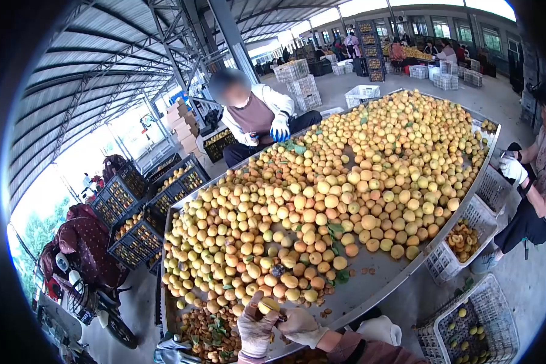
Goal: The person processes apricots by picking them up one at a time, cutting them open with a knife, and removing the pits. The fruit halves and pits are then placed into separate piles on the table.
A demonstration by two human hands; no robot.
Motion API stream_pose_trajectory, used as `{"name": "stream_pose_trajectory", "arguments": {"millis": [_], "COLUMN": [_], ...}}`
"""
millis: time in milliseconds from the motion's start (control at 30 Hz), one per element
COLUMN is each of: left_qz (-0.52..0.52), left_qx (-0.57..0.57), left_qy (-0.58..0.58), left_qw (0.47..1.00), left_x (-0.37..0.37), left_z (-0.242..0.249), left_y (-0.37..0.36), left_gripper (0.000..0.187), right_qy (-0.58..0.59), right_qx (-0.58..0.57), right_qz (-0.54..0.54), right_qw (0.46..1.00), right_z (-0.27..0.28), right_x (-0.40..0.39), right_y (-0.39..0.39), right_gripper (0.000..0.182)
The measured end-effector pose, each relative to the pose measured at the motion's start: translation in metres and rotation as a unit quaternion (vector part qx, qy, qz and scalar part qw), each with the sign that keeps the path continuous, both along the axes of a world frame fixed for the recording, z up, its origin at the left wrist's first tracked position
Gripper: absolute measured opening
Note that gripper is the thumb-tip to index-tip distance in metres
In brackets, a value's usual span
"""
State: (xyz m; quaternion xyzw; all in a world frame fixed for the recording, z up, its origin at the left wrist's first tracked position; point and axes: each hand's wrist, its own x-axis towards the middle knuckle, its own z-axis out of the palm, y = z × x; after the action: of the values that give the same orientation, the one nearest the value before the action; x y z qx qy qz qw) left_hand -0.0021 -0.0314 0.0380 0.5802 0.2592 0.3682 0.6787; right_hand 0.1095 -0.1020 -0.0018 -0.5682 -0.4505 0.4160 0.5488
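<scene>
My left hand (255,330), in a stained work glove, is closed on a yellow apricot (267,305) at the near edge of the metal table (370,279). Right beside it, my right hand (302,327), in a pale glove, is closed with its fingertips at the fruit. A small dark piece shows at those fingertips, but I cannot tell what it is. Beyond both hands spreads a large heap of apricots (321,200) with some green leaves. Brown pits and scraps (209,333) lie left of my left hand.
A person (255,115) sits across the table; another (543,158) works at the right. A crate with halved fruit (464,242) and a crate with a few green fruits (473,321) stand on the right floor. Black crates (133,236) and a motorbike (91,285) are at left.
</scene>
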Motion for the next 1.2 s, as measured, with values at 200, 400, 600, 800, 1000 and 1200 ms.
{"name": "stream_pose_trajectory", "arguments": {"millis": [200,400,600,800,1000,1200], "left_qz": [0.156,0.105,-0.035,-0.008,0.028,-0.018], "left_qx": [0.183,0.400,0.144,-0.063,0.324,-0.022], "left_qy": [0.066,0.302,0.159,-0.037,0.228,0.123], "left_qw": [0.968,0.859,0.976,0.997,0.918,0.992], "left_x": [0.019,0.020,0.001,-0.020,-0.012,-0.021], "left_z": [-0.002,0.055,0.025,0.012,0.022,0.004], "left_y": [-0.006,-0.022,0.000,0.029,0.010,0.007], "left_gripper": [0.059,0.049,0.038,0.048,0.048,0.039], "right_qy": [-0.250,-0.208,0.083,0.234,0.227,0.312], "right_qx": [0.076,0.097,0.033,0.012,-0.031,-0.026], "right_qz": [-0.194,-0.029,0.183,0.132,-0.012,0.017], "right_qw": [0.946,0.973,0.979,0.963,0.973,0.949], "right_z": [-0.022,-0.063,-0.060,-0.054,0.030,0.016], "right_x": [-0.011,-0.005,0.008,0.007,0.021,0.019], "right_y": [0.024,0.036,0.019,0.024,0.005,0.003], "right_gripper": [0.028,0.025,0.022,0.035,0.039,0.030]}}
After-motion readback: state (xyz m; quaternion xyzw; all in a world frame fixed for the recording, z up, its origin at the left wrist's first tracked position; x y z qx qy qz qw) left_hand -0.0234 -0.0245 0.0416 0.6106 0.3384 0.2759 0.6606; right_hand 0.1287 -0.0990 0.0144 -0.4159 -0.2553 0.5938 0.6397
